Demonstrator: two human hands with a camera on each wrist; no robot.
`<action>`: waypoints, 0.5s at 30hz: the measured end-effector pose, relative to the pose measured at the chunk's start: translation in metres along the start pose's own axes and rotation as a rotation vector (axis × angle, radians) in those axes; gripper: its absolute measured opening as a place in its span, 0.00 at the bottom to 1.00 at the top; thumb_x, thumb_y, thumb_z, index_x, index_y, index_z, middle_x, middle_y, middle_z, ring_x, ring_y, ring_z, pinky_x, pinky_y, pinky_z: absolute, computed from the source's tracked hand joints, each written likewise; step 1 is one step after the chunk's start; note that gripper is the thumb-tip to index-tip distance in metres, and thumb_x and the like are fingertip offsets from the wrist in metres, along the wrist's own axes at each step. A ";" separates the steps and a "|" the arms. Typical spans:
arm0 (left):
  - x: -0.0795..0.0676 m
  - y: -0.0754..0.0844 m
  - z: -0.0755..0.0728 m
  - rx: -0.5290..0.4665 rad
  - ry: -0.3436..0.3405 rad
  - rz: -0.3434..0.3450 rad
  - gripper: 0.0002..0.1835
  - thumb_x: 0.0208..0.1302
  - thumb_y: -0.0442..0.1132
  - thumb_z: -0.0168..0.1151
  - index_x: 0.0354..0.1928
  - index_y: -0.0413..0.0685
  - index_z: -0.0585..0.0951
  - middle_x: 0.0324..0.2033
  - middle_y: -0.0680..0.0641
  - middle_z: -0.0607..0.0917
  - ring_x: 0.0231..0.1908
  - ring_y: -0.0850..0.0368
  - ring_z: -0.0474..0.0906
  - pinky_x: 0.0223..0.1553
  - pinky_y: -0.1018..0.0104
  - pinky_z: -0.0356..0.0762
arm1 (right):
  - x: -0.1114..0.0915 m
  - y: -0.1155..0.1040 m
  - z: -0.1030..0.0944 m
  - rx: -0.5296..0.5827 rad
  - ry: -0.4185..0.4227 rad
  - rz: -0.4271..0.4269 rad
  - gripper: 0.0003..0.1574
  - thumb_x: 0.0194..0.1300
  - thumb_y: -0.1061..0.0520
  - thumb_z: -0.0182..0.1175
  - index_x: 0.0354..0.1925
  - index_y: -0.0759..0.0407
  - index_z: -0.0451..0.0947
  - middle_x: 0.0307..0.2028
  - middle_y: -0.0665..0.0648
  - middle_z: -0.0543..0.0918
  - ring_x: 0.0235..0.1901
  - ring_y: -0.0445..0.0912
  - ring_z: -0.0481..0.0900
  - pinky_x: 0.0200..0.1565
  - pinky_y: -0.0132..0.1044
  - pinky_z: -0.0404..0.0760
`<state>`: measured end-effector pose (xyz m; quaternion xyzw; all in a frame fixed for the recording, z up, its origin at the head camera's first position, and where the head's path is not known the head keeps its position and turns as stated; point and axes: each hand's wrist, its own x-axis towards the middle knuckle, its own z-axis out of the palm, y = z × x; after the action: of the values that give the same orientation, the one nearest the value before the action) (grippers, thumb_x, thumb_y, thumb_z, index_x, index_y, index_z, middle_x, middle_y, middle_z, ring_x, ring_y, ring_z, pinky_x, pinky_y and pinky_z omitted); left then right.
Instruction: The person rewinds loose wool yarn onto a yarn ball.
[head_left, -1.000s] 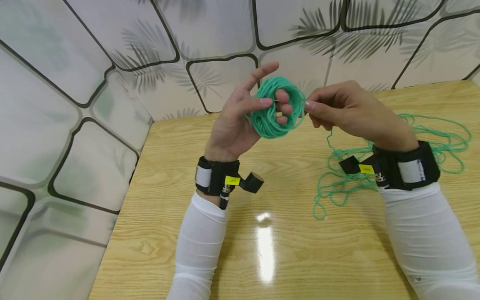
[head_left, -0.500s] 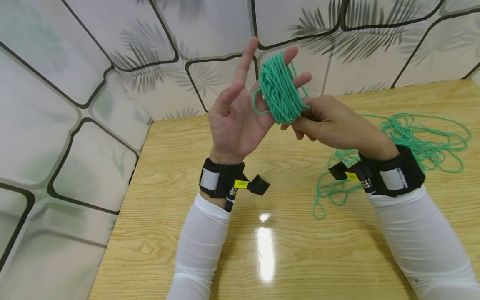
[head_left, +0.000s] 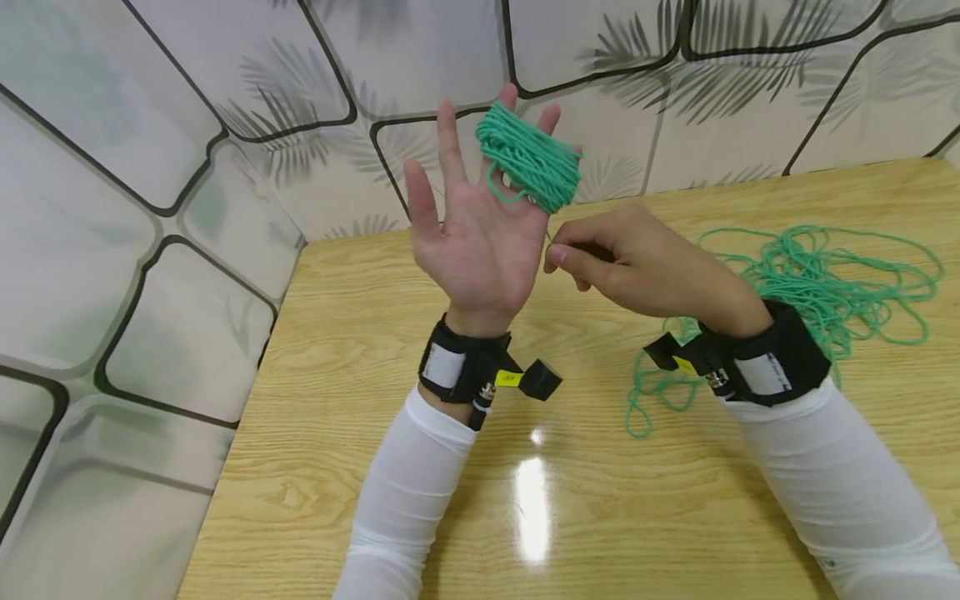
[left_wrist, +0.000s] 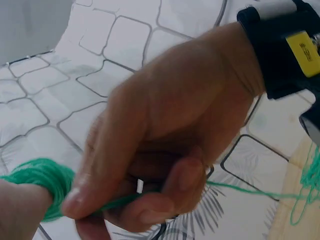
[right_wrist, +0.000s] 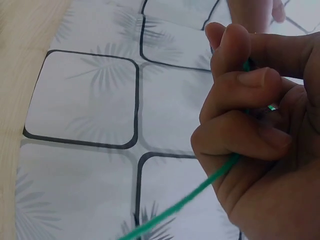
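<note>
A thick coil of green yarn (head_left: 528,157) wraps round several fingers of my left hand (head_left: 487,237), just above the palm. That hand is held up, palm facing me, with thumb and fingers spread and straight. My right hand (head_left: 630,258) is beside the left palm's outer edge and pinches the yarn strand between thumb and forefinger. In the right wrist view the strand (right_wrist: 175,205) runs out below the curled fingers. The left wrist view shows the right hand (left_wrist: 165,115) close to the coil (left_wrist: 45,180), the strand passing through its fingers.
A loose, tangled heap of green yarn (head_left: 817,275) lies on the wooden table (head_left: 360,333) at the right, partly behind the right wrist. Behind the table stands a wall covering (head_left: 442,50) with a stone outline and leaf pattern. Black straps (head_left: 461,358) circle both wrists.
My left hand has turned its palm toward me and straightened its fingers, its thumb coming off the coil. The right hand has carried the strand left and down to the left palm's outer edge.
</note>
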<state>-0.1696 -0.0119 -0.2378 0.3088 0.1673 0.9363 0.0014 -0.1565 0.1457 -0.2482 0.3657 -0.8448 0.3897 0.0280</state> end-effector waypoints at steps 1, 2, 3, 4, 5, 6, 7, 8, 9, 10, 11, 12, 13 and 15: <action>0.000 -0.002 -0.001 0.042 -0.017 0.030 0.30 0.67 0.62 0.24 0.70 0.67 0.45 0.67 0.43 0.58 0.65 0.36 0.53 0.61 0.43 0.53 | 0.000 -0.003 0.001 -0.010 -0.003 -0.007 0.14 0.69 0.45 0.47 0.32 0.47 0.76 0.21 0.48 0.72 0.15 0.40 0.66 0.19 0.34 0.67; 0.000 -0.004 -0.001 0.095 -0.044 0.059 0.31 0.67 0.62 0.27 0.71 0.67 0.43 0.68 0.43 0.56 0.65 0.36 0.53 0.61 0.43 0.53 | -0.001 -0.005 0.001 -0.027 0.001 -0.018 0.14 0.69 0.45 0.47 0.32 0.46 0.76 0.21 0.48 0.71 0.15 0.39 0.66 0.20 0.34 0.67; 0.000 -0.006 -0.002 0.152 -0.081 0.087 0.33 0.67 0.62 0.29 0.71 0.65 0.41 0.68 0.42 0.54 0.66 0.36 0.52 0.62 0.44 0.52 | -0.002 -0.008 0.001 -0.046 0.009 -0.028 0.14 0.69 0.45 0.47 0.32 0.46 0.76 0.20 0.47 0.71 0.16 0.38 0.66 0.20 0.34 0.67; 0.000 -0.007 -0.002 0.211 -0.120 0.111 0.36 0.67 0.63 0.32 0.72 0.64 0.38 0.69 0.40 0.52 0.66 0.35 0.52 0.62 0.45 0.52 | -0.003 -0.010 -0.001 -0.061 0.023 -0.044 0.13 0.69 0.46 0.47 0.33 0.46 0.76 0.20 0.47 0.70 0.16 0.38 0.66 0.20 0.33 0.67; 0.000 -0.008 -0.002 0.270 -0.157 0.128 0.39 0.66 0.63 0.35 0.72 0.62 0.35 0.69 0.39 0.50 0.65 0.34 0.51 0.62 0.45 0.52 | -0.004 -0.013 -0.002 -0.075 0.048 -0.053 0.13 0.69 0.47 0.48 0.32 0.46 0.76 0.20 0.46 0.70 0.16 0.38 0.65 0.20 0.33 0.66; 0.000 -0.009 -0.002 0.323 -0.196 0.140 0.42 0.65 0.64 0.38 0.71 0.60 0.32 0.70 0.37 0.48 0.65 0.33 0.51 0.62 0.44 0.53 | -0.005 -0.015 -0.004 -0.089 0.082 -0.062 0.11 0.69 0.48 0.49 0.33 0.46 0.77 0.19 0.46 0.69 0.16 0.38 0.65 0.20 0.32 0.65; -0.001 -0.010 -0.001 0.366 -0.224 0.137 0.46 0.62 0.66 0.41 0.71 0.59 0.30 0.70 0.37 0.47 0.65 0.32 0.51 0.62 0.44 0.53 | -0.007 -0.017 -0.007 -0.097 0.122 -0.071 0.10 0.68 0.50 0.50 0.33 0.47 0.77 0.19 0.46 0.69 0.16 0.38 0.64 0.20 0.32 0.64; -0.001 -0.010 0.000 0.408 -0.249 0.127 0.48 0.61 0.67 0.42 0.70 0.58 0.29 0.70 0.36 0.46 0.64 0.32 0.52 0.61 0.44 0.55 | -0.008 -0.018 -0.009 -0.106 0.170 -0.077 0.08 0.67 0.52 0.52 0.33 0.47 0.78 0.19 0.46 0.70 0.16 0.38 0.64 0.19 0.32 0.63; -0.001 -0.010 0.001 0.446 -0.266 0.115 0.49 0.61 0.68 0.43 0.70 0.58 0.27 0.70 0.36 0.45 0.64 0.32 0.54 0.60 0.44 0.57 | -0.009 -0.019 -0.012 -0.102 0.219 -0.080 0.07 0.67 0.54 0.53 0.33 0.49 0.78 0.20 0.46 0.70 0.16 0.38 0.64 0.19 0.32 0.62; -0.003 -0.009 0.003 0.481 -0.271 0.099 0.50 0.60 0.69 0.43 0.70 0.58 0.27 0.70 0.36 0.46 0.63 0.32 0.56 0.59 0.44 0.59 | -0.010 -0.020 -0.014 -0.092 0.272 -0.081 0.06 0.66 0.56 0.54 0.33 0.50 0.78 0.20 0.47 0.71 0.17 0.39 0.64 0.20 0.32 0.62; -0.004 -0.009 0.004 0.512 -0.276 0.085 0.51 0.59 0.70 0.44 0.70 0.59 0.27 0.70 0.37 0.47 0.62 0.32 0.58 0.56 0.43 0.63 | -0.011 -0.020 -0.016 -0.078 0.326 -0.082 0.06 0.65 0.57 0.55 0.32 0.53 0.78 0.21 0.48 0.71 0.18 0.40 0.64 0.21 0.32 0.62; -0.005 -0.009 0.006 0.537 -0.279 0.073 0.51 0.58 0.70 0.44 0.70 0.59 0.27 0.70 0.37 0.48 0.61 0.33 0.61 0.54 0.43 0.65 | -0.011 -0.021 -0.017 -0.059 0.377 -0.085 0.06 0.64 0.58 0.55 0.32 0.55 0.78 0.22 0.49 0.72 0.19 0.40 0.65 0.22 0.32 0.63; -0.006 -0.009 0.007 0.558 -0.277 0.066 0.52 0.58 0.70 0.44 0.70 0.60 0.27 0.70 0.38 0.49 0.59 0.34 0.64 0.52 0.42 0.67 | -0.010 -0.022 -0.018 -0.040 0.421 -0.092 0.06 0.64 0.59 0.55 0.32 0.58 0.78 0.26 0.50 0.75 0.22 0.41 0.68 0.23 0.32 0.64; -0.008 -0.010 0.009 0.597 -0.259 0.070 0.52 0.57 0.71 0.44 0.70 0.60 0.28 0.69 0.38 0.52 0.55 0.38 0.69 0.47 0.42 0.71 | -0.008 -0.025 -0.017 -0.003 0.499 -0.121 0.07 0.64 0.61 0.54 0.32 0.63 0.77 0.32 0.52 0.78 0.30 0.42 0.72 0.27 0.32 0.67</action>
<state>-0.1592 -0.0009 -0.2390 0.4177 0.4221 0.7983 -0.1002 -0.1393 0.1512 -0.2234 0.3080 -0.7890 0.4641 0.2591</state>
